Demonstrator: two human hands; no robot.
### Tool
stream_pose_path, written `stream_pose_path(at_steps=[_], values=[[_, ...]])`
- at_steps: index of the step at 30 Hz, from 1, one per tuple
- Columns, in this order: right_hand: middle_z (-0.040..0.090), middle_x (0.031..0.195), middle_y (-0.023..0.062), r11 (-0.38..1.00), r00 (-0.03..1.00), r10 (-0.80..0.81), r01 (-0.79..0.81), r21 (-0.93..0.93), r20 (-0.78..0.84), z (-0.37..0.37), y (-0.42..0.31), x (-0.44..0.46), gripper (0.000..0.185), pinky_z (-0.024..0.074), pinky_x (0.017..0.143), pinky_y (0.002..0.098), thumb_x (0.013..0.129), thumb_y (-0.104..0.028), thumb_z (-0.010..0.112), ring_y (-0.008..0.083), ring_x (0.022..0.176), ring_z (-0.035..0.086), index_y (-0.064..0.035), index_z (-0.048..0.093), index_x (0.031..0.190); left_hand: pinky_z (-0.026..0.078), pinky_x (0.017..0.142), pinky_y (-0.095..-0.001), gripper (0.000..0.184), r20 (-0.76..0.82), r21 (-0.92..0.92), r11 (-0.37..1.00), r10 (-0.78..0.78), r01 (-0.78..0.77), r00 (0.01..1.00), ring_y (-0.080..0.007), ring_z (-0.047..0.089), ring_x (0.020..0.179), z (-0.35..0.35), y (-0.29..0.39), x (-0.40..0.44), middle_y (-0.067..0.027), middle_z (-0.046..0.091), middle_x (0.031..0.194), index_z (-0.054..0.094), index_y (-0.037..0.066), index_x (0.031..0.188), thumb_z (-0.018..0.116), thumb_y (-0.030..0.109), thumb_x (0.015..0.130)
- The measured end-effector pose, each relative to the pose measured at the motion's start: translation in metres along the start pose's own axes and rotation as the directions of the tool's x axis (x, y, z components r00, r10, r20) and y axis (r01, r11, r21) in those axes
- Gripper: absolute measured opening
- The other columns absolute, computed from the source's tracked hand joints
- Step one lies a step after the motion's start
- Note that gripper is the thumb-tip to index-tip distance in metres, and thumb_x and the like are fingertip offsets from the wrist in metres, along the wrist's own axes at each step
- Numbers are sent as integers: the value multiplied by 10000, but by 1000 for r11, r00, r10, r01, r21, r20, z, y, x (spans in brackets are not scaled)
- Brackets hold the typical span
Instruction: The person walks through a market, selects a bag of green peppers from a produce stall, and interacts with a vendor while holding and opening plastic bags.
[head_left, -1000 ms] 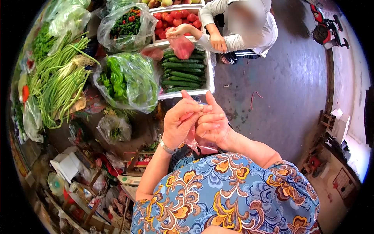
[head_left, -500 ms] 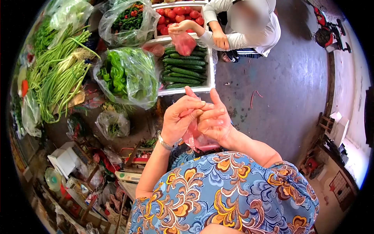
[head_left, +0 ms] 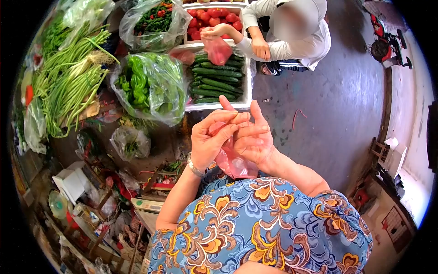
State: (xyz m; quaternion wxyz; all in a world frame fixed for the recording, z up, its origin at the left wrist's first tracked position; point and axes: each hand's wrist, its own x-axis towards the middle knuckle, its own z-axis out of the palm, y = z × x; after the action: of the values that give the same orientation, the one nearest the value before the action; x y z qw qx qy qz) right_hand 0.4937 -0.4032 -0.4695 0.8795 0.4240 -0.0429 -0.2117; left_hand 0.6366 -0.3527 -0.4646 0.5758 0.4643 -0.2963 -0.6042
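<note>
In front of my patterned clothing, my left hand (head_left: 211, 141) pinches the top of a pink plastic bag (head_left: 235, 165) between thumb and fingers. My right hand (head_left: 254, 139) meets it there, some fingers curled at the bag's top and others pointing outward. The bag hangs below both hands toward my body; exactly where the fingertips grip it is partly hidden. Just beyond my hands stands a white foam box (head_left: 214, 108) of cucumbers (head_left: 218, 78).
A crouching person (head_left: 315, 43) holds another pink bag (head_left: 218, 51) over the cucumbers. Tomatoes (head_left: 214, 19) fill a box behind. To the left are bagged green peppers (head_left: 137, 84), a bag of chillies (head_left: 155, 20) and long green stalks (head_left: 75, 82). Clutter surrounds a white box (head_left: 70, 182) at lower left.
My fingers have shifted slightly at the top of the pink bag, and my left hand's fingers reach a little further right. The other person keeps nearly the same pose.
</note>
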Motion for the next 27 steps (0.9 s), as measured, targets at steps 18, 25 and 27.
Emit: stream_pose_path(at_steps=[18,25,27], values=[[651,1034,7,1000,999,7,-7,-4,-45,4,2,9,713,377,433,218,940,-629,394,48,545,462,-263,204,1521,519,886,-303,158,-269,0,985,164,-171,949,-191,647,1004,24,-2,3,-156,672,1045,561,-17,1023,638,-32,886],[642,1115,6,997,995,71,-73,27,75,18,12,28,670,402,496,245,956,-571,424,86,612,516,-268,220,1518,517,883,-297,165,-318,-12,972,217,-233,923,-190,659,989,29,21,16,-132,686,1029,595,-14,1012,644,-65,862],[641,1135,19,996,992,86,-88,23,88,24,14,35,662,403,484,246,958,-562,428,88,615,524,-265,229,1515,519,880,-298,168,-335,-12,964,247,-266,909,-193,657,997,29,21,20,-128,683,1026,595,-8,1015,645,-61,864]])
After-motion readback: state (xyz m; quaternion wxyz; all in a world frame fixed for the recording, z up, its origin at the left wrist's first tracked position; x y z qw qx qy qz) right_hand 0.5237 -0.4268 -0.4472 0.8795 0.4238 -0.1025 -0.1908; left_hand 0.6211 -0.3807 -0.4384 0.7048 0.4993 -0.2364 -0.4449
